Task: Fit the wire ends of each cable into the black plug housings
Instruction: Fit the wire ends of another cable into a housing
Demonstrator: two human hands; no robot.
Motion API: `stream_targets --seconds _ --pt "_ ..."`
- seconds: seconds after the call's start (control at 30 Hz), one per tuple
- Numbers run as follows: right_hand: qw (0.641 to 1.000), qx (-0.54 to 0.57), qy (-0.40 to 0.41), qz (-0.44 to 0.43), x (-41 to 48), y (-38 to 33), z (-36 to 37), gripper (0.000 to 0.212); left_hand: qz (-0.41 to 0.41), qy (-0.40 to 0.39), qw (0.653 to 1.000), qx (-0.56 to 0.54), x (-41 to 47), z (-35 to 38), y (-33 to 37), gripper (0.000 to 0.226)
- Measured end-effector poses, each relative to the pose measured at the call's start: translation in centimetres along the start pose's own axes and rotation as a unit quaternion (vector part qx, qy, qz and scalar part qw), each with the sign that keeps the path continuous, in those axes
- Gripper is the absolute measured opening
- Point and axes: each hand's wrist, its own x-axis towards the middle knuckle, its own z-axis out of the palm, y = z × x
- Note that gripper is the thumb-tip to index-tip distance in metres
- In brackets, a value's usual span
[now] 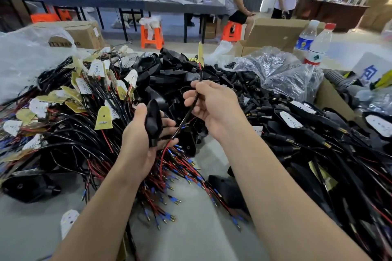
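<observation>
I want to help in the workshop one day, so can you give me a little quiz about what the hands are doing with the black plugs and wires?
1. True or false: the left hand holds a black plug housing.
2. What does the right hand pinch? A) a black cable B) a screwdriver C) a spoon
3. Fill in: the small board at the cable's top end is coloured ___.
Key: 1 true; 2 A; 3 yellow.
</observation>
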Motion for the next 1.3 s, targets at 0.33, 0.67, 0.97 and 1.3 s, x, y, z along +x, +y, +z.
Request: stream_targets --seconds 0.33,0.67,0.97,1.3 --pt "0.975 -0.203 0.012 -0.094 -1.5 3.7 -1.7 0.023 -0.073 -0.133 0.988 -0.002 -0.2 0.9 -0.7 0.044" --pt "0.971 -0.168 0.046 -0.164 -2.4 5.5 -2.9 0.024 -0.077 -0.094 0.988 0.096 -0.8 1.3 -1.5 0.046" --pt "0.98 -0.157 -0.088 -0.08 -3.4 5.8 -3.7 0.02 -0.073 -0.061 0.989 0.114 -1.7 2.2 -1.6 0.048" --pt "0.99 -0.054 -0.036 -0.121 -3.7 3.8 -5.8 0.014 -0.078 -0.083 0.988 0.101 -1.9 1.9 -1.6 0.05"
